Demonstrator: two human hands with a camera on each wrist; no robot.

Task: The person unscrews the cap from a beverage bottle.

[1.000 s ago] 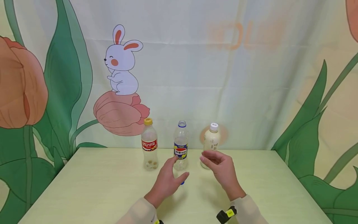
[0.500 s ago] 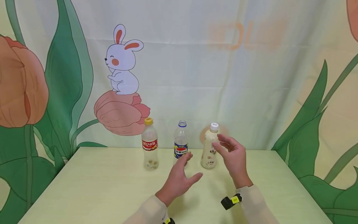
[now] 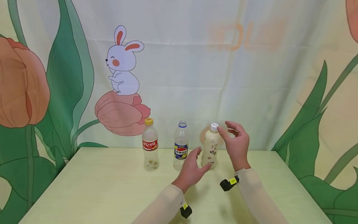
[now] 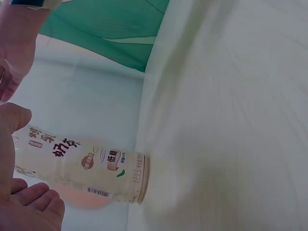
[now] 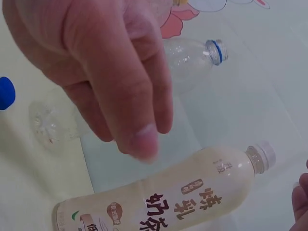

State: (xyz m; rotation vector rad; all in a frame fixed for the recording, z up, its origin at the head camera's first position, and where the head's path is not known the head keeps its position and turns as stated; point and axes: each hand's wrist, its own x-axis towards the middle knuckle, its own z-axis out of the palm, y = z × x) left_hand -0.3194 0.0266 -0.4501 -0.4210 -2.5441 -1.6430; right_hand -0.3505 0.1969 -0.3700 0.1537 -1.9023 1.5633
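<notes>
Milk-tea bottle (image 3: pixel 209 146): upright on surface (image 3: pixel 98 186), at one o'clock.
Left hand (image 3: pixel 191 170): thumb and fingers parted, bottle's seven o'clock.
Right hand (image 3: pixel 237 143): fingers loosely bent, cap's (image 3: pixel 214 127) four o'clock; contact unclear.

The milk-tea bottle (image 3: pixel 210 145) looks like smooth plastic, shiny at its shoulder, with a white plastic cap (image 3: pixel 214 127). Left of it, the blue-ringed bottle (image 3: pixel 181 141) is clear, glossy plastic with a printed label (image 3: pixel 181 151); farther left, the yellow-capped bottle (image 3: pixel 150 137) is clear plastic too. Under the milk-tea bottle, the bench (image 3: pixel 98 186) looks smooth and matt; behind it, the backdrop (image 3: pixel 251 77) is matt, creased cloth. The sleeves (image 3: pixel 258 193) in front of it look like matt cloth.
</notes>
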